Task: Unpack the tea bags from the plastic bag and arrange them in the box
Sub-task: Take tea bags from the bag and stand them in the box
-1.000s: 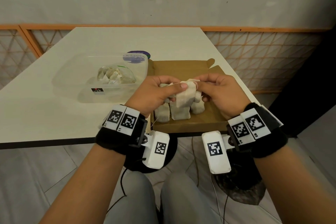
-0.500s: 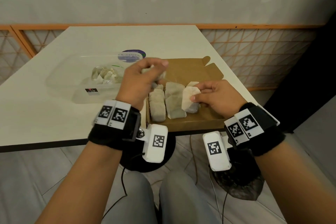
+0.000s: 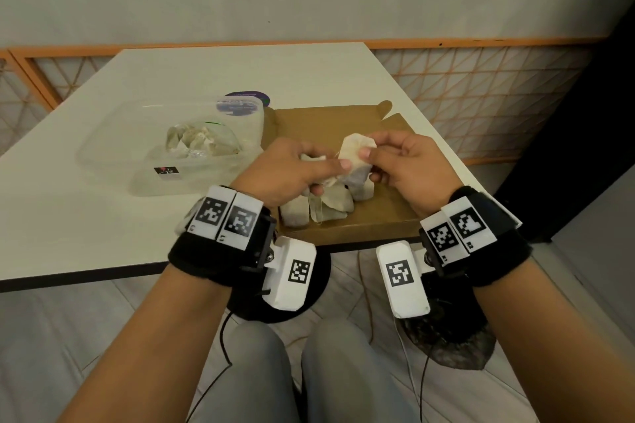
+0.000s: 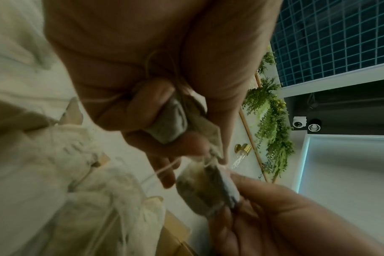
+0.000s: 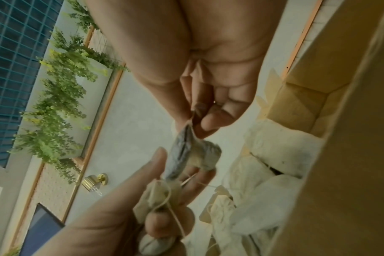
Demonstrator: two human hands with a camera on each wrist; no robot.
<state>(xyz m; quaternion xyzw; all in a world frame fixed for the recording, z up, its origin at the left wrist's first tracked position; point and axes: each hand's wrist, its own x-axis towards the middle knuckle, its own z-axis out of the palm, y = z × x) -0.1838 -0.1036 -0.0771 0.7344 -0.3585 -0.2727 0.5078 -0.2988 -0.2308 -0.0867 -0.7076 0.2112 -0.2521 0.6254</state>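
Both hands meet above the open brown cardboard box (image 3: 395, 216). My right hand (image 3: 395, 161) pinches the top of a pale tea bag (image 3: 354, 154), also seen as a tea bag (image 5: 193, 152) from the right wrist. My left hand (image 3: 295, 175) grips a bunch of tea bags (image 4: 171, 124) with loose strings, and its thumb touches the right hand's bag. Several tea bags (image 3: 319, 209) lie in a row in the box's near left part. The clear plastic bag (image 3: 202, 141) with more tea bags lies to the left.
The plastic bag lies inside a clear plastic tub (image 3: 113, 148) on the white table (image 3: 86, 223). A purple round lid (image 3: 247, 99) sits behind the tub. The box reaches the table's front edge. An orange lattice railing (image 3: 481, 96) runs behind the table.
My left hand came back from the tub side to over the box with tea bags in it. My right hand lifted its tea bag from the row up to meet it.
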